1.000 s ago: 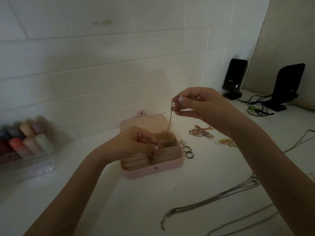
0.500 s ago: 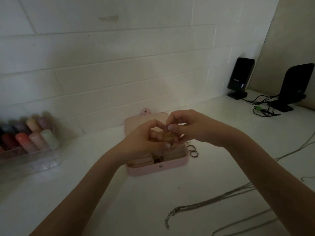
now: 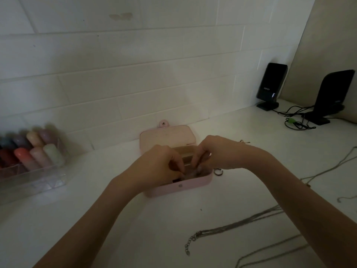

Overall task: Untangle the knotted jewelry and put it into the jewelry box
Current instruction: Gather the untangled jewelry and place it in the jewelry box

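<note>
The thin chain we held stretched above the pink jewelry box (image 3: 185, 187) a second ago is now down inside it, barely visible. Our left hand (image 3: 156, 167) and right hand (image 3: 216, 151) have dropped in too, grips pinched narrow, apparently tucking it in. Silver chains (image 3: 231, 228) lie on the counter (image 3: 135, 229) near the box, still waiting.

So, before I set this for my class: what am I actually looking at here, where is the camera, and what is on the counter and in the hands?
There is no machine. A person wears a camera on the head, looking down at their own two bare hands, so there is only this one view. Both the left hand and the right hand reach into an open pink jewelry box on a white counter. The fingertips are pinched together inside it, but the picture is too dim and blurred to show what they hold. Beside the box lies a small ring. Nearer the camera lies a silver chain. At the left stands a clear tray of coloured bottles; at the far right, two black speakers with cables.
</note>
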The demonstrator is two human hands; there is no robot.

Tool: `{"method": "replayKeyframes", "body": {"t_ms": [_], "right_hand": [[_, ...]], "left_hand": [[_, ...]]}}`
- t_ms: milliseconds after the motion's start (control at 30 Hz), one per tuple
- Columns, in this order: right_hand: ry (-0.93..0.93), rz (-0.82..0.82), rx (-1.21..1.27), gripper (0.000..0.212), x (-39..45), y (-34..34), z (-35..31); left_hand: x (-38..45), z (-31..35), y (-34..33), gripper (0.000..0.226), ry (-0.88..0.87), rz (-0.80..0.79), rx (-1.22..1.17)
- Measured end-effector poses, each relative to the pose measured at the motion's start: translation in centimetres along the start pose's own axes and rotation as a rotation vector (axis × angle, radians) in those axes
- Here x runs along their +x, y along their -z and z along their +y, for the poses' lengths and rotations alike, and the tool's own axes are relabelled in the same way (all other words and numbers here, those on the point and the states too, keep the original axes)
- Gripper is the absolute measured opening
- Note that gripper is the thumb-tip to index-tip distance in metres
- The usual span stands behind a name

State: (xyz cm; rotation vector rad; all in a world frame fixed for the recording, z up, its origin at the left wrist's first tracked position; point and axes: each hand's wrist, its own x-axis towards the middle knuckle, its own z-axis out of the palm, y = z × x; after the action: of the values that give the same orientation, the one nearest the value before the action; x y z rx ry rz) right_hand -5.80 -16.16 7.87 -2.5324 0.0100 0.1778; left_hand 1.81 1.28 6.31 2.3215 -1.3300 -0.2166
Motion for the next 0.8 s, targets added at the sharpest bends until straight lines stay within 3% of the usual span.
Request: {"method": "replayKeyframes", "body": {"t_ms": [100,267,367,467,667,800], "right_hand": [[0.001,0.03,-0.084,0.022,-0.5,0.5,0.2],[-0.107,0.163,-0.062,0.014,-5.3,3.8,2.7],[-0.328,0.036,-0.121,0.016,-9.8,4.6,6.0],[-0.525,-0.083,-0.145,0.027,-12.7,3.4,8.1],[-0.57,0.049,-0.224,0.019,-14.2,1.3,8.9],[-0.567,0.058,-0.228,0.017,-14.4,1.1,8.9]], "left_hand": [[0.2,-0.6,-0.5,0.012,-0.022,-0.04,0.072],[0.0,0.6,-1.4,0.009,-0.125,0.097,0.012],[-0.3,1.9,-2.5,0.019,-0.335,0.125,-0.046],[-0.3,2.3,-3.7,0.026,-0.411,0.143,-0.11],[-0.6,4.0,-5.4,0.013,-0.535,0.204,-0.117],[-0.8,4.3,-6.3,0.016,-0.465,0.156,-0.227]]}}
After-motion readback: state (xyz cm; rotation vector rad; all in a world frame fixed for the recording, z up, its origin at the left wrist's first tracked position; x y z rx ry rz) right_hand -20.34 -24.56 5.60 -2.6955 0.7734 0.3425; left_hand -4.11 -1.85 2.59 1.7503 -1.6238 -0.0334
